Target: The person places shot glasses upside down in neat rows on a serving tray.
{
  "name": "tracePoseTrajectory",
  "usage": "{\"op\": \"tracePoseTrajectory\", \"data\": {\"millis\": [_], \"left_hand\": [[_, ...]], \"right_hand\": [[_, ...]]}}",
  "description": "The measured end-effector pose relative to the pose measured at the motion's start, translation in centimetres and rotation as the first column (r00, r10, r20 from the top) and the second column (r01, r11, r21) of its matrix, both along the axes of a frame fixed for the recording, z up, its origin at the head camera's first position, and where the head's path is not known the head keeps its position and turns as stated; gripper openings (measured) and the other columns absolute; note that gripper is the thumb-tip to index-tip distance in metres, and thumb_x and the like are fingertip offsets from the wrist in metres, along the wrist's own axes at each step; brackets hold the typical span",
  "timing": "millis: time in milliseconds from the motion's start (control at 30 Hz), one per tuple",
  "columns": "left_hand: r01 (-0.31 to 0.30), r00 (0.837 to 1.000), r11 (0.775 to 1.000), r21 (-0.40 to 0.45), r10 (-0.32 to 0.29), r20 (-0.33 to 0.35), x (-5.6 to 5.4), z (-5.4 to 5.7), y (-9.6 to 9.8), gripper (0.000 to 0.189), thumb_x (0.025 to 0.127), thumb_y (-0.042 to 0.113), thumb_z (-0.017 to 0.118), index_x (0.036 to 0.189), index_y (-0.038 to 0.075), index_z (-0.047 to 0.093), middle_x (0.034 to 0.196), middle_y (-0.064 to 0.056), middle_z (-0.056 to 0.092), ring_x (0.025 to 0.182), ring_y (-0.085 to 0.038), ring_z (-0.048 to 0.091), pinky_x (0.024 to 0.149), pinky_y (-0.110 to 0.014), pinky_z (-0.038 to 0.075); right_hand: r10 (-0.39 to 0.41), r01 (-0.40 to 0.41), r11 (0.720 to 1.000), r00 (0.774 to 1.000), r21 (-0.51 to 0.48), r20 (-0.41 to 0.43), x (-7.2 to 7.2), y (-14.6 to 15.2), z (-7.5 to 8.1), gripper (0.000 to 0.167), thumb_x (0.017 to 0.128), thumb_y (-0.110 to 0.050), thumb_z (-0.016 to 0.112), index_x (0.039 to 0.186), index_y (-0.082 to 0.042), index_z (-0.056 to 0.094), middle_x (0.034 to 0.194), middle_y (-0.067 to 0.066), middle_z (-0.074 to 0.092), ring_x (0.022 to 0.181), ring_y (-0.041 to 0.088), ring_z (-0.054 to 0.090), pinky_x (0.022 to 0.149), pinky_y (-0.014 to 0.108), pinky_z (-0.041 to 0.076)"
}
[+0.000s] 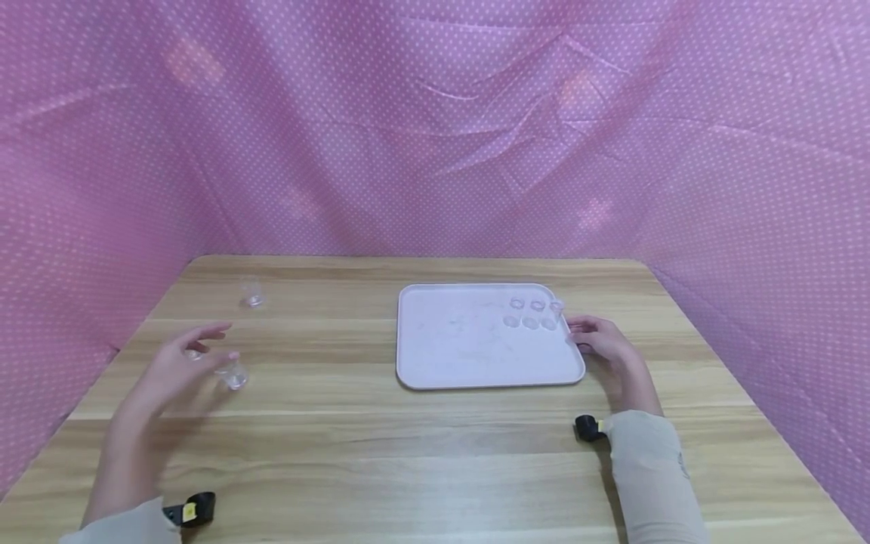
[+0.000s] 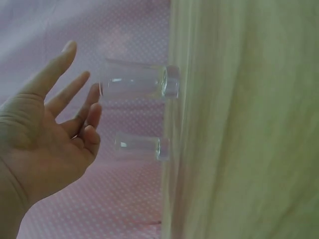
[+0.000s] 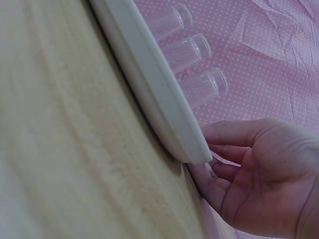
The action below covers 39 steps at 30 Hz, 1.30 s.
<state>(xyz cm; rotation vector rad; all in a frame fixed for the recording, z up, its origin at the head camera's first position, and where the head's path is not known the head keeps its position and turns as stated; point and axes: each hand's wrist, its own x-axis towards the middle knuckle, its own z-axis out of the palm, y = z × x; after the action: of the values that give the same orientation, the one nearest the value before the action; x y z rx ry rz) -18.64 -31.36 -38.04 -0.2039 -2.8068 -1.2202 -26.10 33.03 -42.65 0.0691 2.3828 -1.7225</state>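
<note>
My left hand point(image 1: 178, 369) hovers over the left of the table, fingers spread and holding nothing. Close by its fingertips stands a clear small glass point(image 1: 236, 376), its thick base on the wood. A second glass point(image 1: 253, 296) stands farther back. Something clear shows between thumb and fingers, mostly hidden. In the left wrist view, two upright glasses, the nearer glass point(image 2: 132, 82) larger, lie beyond the fingers. My right hand point(image 1: 601, 340) grips the right edge of a white tray point(image 1: 469, 355), with the thumb at its rim. Three clear glasses point(image 3: 199, 88) stand on it, seemingly upside down.
The wooden table point(image 1: 381, 461) reaches back to a pink dotted curtain point(image 1: 435, 151), which hangs behind and on both sides. Black wrist cameras sit at both sleeves. The tray's glasses are grouped near its back right corner.
</note>
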Motion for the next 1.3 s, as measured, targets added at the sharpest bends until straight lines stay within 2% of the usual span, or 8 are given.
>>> {"op": "tracePoseTrajectory", "data": {"millis": [100, 267, 333, 500, 633, 800, 1033, 1300], "left_hand": [[0.021, 0.998, 1.0, 0.008, -0.021, 0.065, 0.2, -0.4, -0.6, 0.066, 0.088, 0.035, 0.061, 0.139, 0.003, 0.034, 0.128, -0.022, 0.042, 0.1, -0.026, 0.043, 0.075, -0.04, 0.037], [0.0, 0.97, 0.992, 0.129, -0.032, 0.242, 0.8, -1.1, -1.2, 0.075, 0.086, 0.041, 0.062, 0.143, 0.006, 0.027, 0.128, -0.021, 0.034, 0.109, -0.033, 0.035, 0.081, -0.05, 0.033], [-0.013, 0.961, 0.986, 0.164, -0.033, 0.274, 1.0, -1.6, -1.3, 0.076, 0.085, 0.04, 0.063, 0.143, 0.006, 0.027, 0.126, -0.02, 0.033, 0.11, -0.034, 0.034, 0.083, -0.052, 0.033], [-0.02, 0.964, 0.971, 0.24, -0.045, 0.264, 1.1, -3.0, -1.4, 0.071, 0.085, 0.032, 0.065, 0.141, 0.006, 0.03, 0.123, -0.016, 0.036, 0.108, -0.029, 0.039, 0.085, -0.052, 0.033], [-0.021, 0.973, 0.959, 0.281, -0.045, 0.225, 1.1, -4.3, -1.7, 0.063, 0.085, 0.027, 0.066, 0.137, 0.004, 0.037, 0.12, -0.012, 0.042, 0.102, -0.016, 0.044, 0.085, -0.036, 0.037], [0.001, 0.984, 0.969, 0.245, -0.044, 0.171, 0.9, -5.5, -2.0, 0.06, 0.084, 0.023, 0.068, 0.134, 0.002, 0.041, 0.11, -0.006, 0.052, 0.094, -0.008, 0.049, 0.077, -0.02, 0.041], [0.008, 0.99, 0.983, 0.184, -0.033, 0.135, 0.8, -6.0, -1.9, 0.064, 0.081, 0.022, 0.071, 0.134, 0.001, 0.042, 0.103, -0.014, 0.052, 0.087, -0.012, 0.051, 0.072, -0.024, 0.043], [0.009, 0.994, 0.999, 0.049, -0.014, 0.113, 0.6, -6.3, -2.0, 0.065, 0.082, 0.023, 0.07, 0.132, -0.007, 0.04, 0.102, -0.016, 0.055, 0.087, -0.012, 0.05, 0.075, -0.025, 0.037]], "right_hand": [[0.006, -0.006, 1.0, 1.0, 0.008, -0.004, 0.0, 0.0, 0.0, 0.046, 0.089, 0.004, 0.052, 0.13, 0.015, 0.036, 0.109, 0.017, 0.055, 0.083, 0.005, 0.056, 0.076, 0.024, 0.049], [-0.002, 0.002, 1.0, 1.0, 0.004, -0.002, 0.0, 0.1, -0.1, 0.045, 0.089, 0.004, 0.051, 0.13, 0.014, 0.036, 0.11, 0.016, 0.055, 0.083, 0.004, 0.056, 0.076, 0.023, 0.048], [-0.001, 0.001, 1.0, 1.0, 0.004, -0.005, 0.0, 0.1, -0.1, 0.045, 0.089, 0.005, 0.051, 0.13, 0.014, 0.036, 0.108, 0.015, 0.056, 0.083, 0.004, 0.056, 0.076, 0.023, 0.049], [-0.007, 0.007, 1.0, 1.0, 0.013, -0.004, -0.1, 0.1, 0.1, 0.045, 0.088, 0.005, 0.052, 0.13, 0.014, 0.036, 0.102, 0.011, 0.058, 0.083, 0.004, 0.055, 0.075, 0.023, 0.049], [0.004, -0.004, 1.0, 1.0, 0.017, -0.014, 0.0, 0.0, 0.1, 0.046, 0.088, 0.004, 0.052, 0.13, 0.015, 0.036, 0.107, 0.015, 0.056, 0.082, 0.005, 0.056, 0.076, 0.023, 0.049], [0.005, -0.004, 1.0, 1.0, 0.016, -0.019, 0.1, -0.2, 0.1, 0.046, 0.088, 0.004, 0.053, 0.129, 0.016, 0.037, 0.113, 0.023, 0.053, 0.082, 0.005, 0.056, 0.076, 0.023, 0.049], [-0.002, 0.002, 1.0, 1.0, 0.016, -0.014, 0.2, -0.2, 0.1, 0.046, 0.088, 0.003, 0.054, 0.129, 0.016, 0.037, 0.117, 0.024, 0.051, 0.083, 0.005, 0.056, 0.076, 0.023, 0.048], [-0.004, 0.004, 1.0, 1.0, 0.014, -0.014, 0.1, -0.2, 0.1, 0.046, 0.088, 0.004, 0.052, 0.129, 0.015, 0.037, 0.116, 0.023, 0.051, 0.082, 0.004, 0.056, 0.076, 0.023, 0.048]]}}
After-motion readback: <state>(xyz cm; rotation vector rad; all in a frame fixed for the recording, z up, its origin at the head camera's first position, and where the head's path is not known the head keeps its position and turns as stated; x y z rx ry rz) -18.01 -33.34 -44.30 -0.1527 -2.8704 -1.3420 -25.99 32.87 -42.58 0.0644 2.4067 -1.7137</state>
